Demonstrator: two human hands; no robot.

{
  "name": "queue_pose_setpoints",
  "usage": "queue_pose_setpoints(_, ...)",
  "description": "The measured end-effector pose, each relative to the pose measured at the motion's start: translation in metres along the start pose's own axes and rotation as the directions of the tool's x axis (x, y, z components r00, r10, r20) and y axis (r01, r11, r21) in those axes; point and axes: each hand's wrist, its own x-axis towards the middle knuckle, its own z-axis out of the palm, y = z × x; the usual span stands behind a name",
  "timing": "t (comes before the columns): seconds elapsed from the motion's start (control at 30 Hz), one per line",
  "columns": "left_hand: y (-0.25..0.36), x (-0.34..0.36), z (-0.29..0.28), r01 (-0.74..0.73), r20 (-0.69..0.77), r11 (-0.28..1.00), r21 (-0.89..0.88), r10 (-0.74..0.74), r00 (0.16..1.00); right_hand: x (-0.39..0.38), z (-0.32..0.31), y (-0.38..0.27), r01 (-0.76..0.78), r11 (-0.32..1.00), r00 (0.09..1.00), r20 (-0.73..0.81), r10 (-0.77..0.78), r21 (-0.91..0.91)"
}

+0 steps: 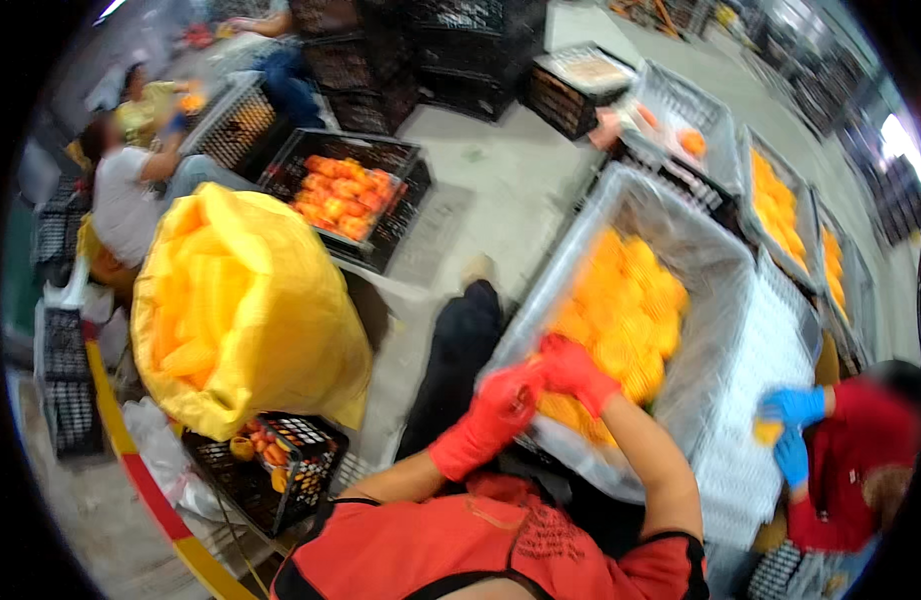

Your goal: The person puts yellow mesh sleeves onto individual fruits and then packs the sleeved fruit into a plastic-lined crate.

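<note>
My left hand (495,410) and my right hand (579,374), both in red gloves, meet over the near left edge of a large crate lined with clear plastic (709,235). The fingers of both are bent and closed against each other. Whatever lies between them is hidden and blurred. Beside my right hand, several round orange-yellow fruits in foam net sleeves (631,310) fill the crate's bottom. A big yellow sack (306,330) stands to my left, apart from my hands, with yellow foam net sleeves (196,310) inside.
Black crates of orange-red fruit (346,198) and mixed fruit (266,450) stand left. More lined crates (776,205) run along the right. A co-worker in blue gloves (796,410) handles a yellow fruit beside white padding (751,400). Other people (131,190) sit far left. Stacked crates (461,50) rise behind.
</note>
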Motion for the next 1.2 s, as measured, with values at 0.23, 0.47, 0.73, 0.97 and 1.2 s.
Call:
queue_pose_setpoints(0.23,0.016,0.01,0.003,-0.154,0.04,0.987,0.049,0.152,0.988,0.016,0.024,0.02,-0.036,0.999,0.998,0.052,0.036,-0.013)
queue_pose_setpoints(0.47,0.015,0.007,-0.005,0.03,0.2,1.0,0.005,-0.031,0.979,-0.016,-0.038,-0.011,-0.181,0.747,0.974,0.013,0.225,0.64)
queue_pose_setpoints(0.73,0.062,0.05,0.005,0.011,0.184,0.99,-0.138,0.015,0.983,-0.09,-0.113,-0.044,0.122,-0.339,0.919,0.023,0.393,0.933)
queue_pose_setpoints(0.97,0.05,0.037,0.034,-0.03,0.179,0.984,-0.175,0.062,0.982,-0.113,-0.127,-0.092,0.31,-0.123,0.81,-0.195,0.553,0.943)
queue_pose_setpoints(1.2,0.071,0.034,0.036,-0.113,0.224,0.993,-0.019,0.115,0.968,-0.113,-0.085,-0.08,0.527,-0.421,0.768,-0.201,0.607,0.738)
